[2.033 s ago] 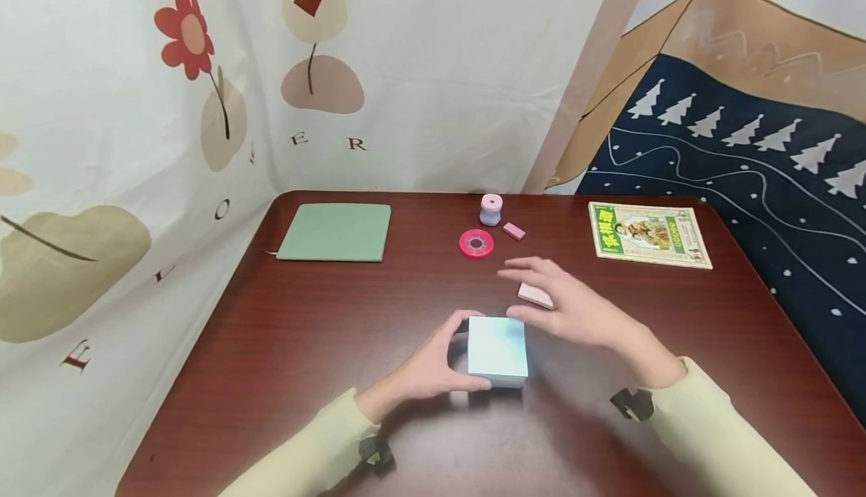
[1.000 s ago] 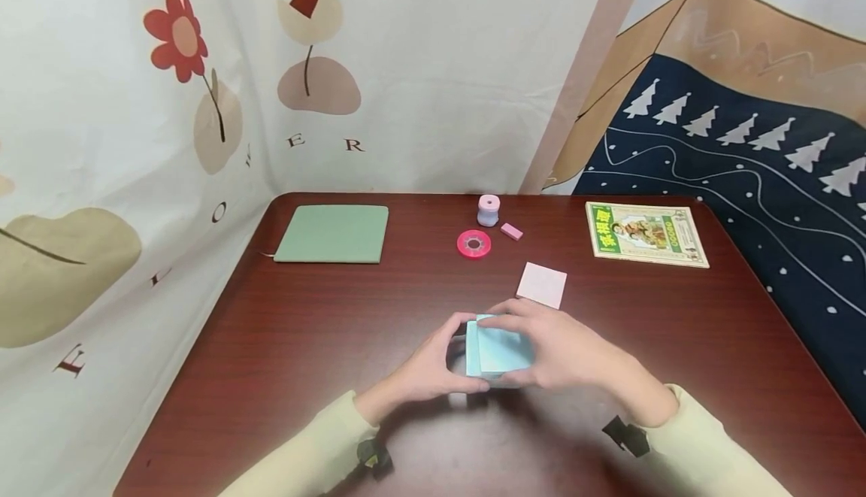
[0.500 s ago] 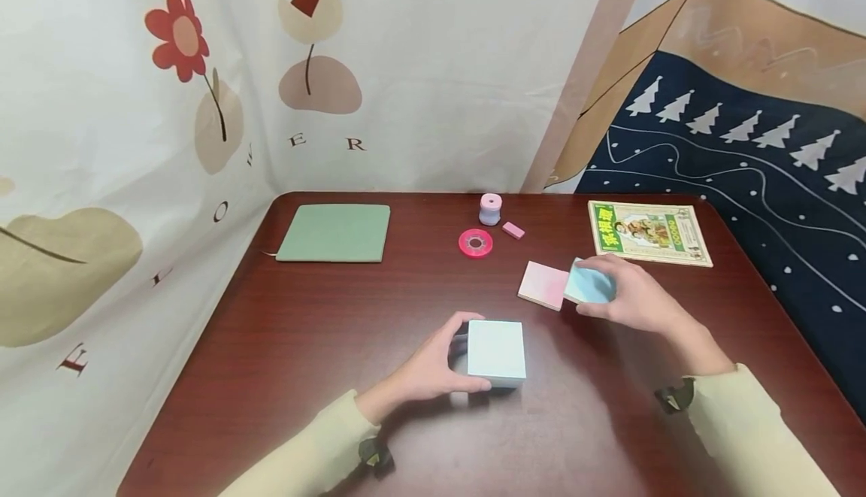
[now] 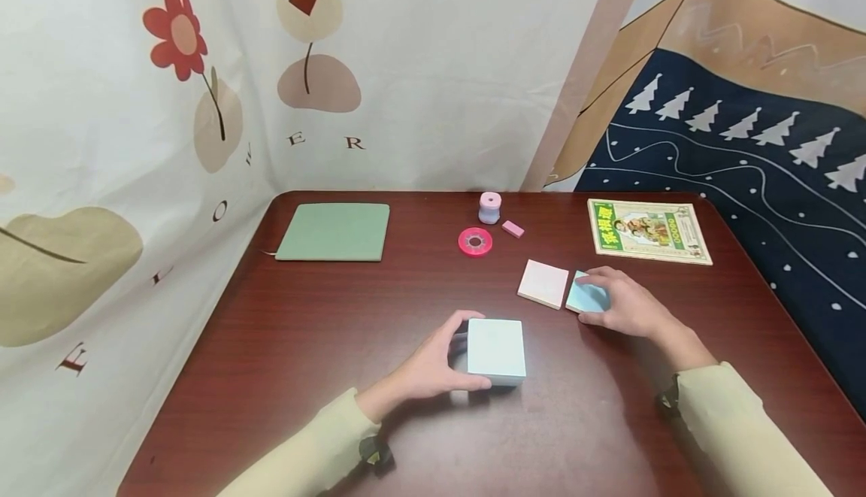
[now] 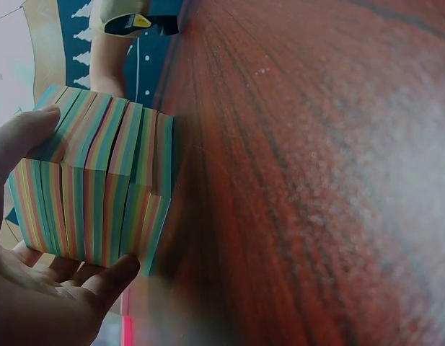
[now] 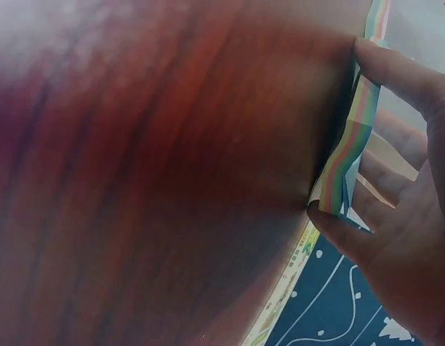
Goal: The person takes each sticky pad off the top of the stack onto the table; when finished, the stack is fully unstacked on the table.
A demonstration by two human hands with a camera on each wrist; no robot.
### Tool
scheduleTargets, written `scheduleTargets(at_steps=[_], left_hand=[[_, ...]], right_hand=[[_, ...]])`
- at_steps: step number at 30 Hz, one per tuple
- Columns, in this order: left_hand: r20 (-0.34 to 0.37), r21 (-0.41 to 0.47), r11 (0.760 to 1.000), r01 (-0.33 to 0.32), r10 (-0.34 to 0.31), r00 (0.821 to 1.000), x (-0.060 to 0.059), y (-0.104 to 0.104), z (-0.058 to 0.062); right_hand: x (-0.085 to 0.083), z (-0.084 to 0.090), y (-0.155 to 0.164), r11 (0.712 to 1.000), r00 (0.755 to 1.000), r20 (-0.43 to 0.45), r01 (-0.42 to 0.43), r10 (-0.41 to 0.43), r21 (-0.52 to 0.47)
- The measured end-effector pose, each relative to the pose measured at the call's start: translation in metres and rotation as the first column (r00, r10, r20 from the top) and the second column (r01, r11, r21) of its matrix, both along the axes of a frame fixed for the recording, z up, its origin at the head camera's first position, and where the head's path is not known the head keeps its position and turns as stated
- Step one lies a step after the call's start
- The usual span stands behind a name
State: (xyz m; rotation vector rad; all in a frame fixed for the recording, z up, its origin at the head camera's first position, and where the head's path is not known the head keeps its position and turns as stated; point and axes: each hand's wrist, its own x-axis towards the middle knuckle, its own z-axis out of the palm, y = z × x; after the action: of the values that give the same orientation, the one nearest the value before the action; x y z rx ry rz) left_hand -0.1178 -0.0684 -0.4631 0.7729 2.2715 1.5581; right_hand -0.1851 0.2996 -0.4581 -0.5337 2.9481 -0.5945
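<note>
While the left hand (image 4: 433, 365) holds the paper stack (image 4: 497, 350): thumb on the near side, fingers on the far side, a fairly wide grip with a gap between palm and paper; whether the stack bears fully on the table (image 4: 304, 331) cannot be told.
Right hand (image 4: 632, 305): pinches the blue pad (image 4: 587, 298) by its near and far edges, thumb opposite fingers, the spread about as wide as the pad.
Blue pad: at or just above the tabletop, to the right of the pink pad (image 4: 543, 284), a thin gap between them; the right wrist view shows its striped edge bowed.
Paper stack: nearer the person than both pads and to their left; in the left wrist view seams divide it, and the layers closest to the table sit out of line.
Behind the pads: a red ring (image 4: 464, 242), a small pink block (image 4: 513, 228) and a spool (image 4: 490, 207); a booklet (image 4: 649, 231) lies near the right hand.
Squeeze risk: pressing harder on those edges would probably bow the blue pad more, and it could spring askew when let go.
Gap risk: a small sideways nudge could drive the blue pad against the pink pad or onto it.
Seam risk: uneven pressure from the left thumb could make the loose layers slide, perhaps spilling some.
</note>
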Motion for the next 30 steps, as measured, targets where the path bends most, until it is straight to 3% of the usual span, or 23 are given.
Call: scheduleTargets(at_steps=[11, 16, 21, 26, 30], left_hand=[[0.000, -0.008, 1.000, -0.005, 0.005, 1.000, 0.000, -0.001, 0.000], [0.001, -0.004, 1.000, -0.002, 0.002, 1.000, 0.000, -0.001, 0.000], [-0.007, -0.002, 1.000, -0.005, 0.005, 1.000, -0.001, -0.002, 0.000], [0.002, -0.004, 1.000, 0.007, -0.007, 1.000, -0.001, -0.002, -0.001], [0.010, 0.010, 1.000, 0.028, -0.028, 1.000, -0.001, -0.002, -0.002]], right_hand=[[0.003, 0.012, -0.003, 0.999, 0.999, 0.040, -0.031, 0.030, 0.026], [0.007, 0.036, -0.015, 0.998, 0.998, -0.007, -0.059, 0.059, -0.023], [0.021, 0.066, -0.049, 0.985, 0.991, -0.054, -0.131, 0.126, -0.109], [0.044, 0.080, -0.089, 0.942, 0.959, -0.101, -0.280, 0.265, -0.187], [0.059, 0.079, -0.117, 0.901, 0.914, -0.122, -0.402, 0.386, -0.161]])
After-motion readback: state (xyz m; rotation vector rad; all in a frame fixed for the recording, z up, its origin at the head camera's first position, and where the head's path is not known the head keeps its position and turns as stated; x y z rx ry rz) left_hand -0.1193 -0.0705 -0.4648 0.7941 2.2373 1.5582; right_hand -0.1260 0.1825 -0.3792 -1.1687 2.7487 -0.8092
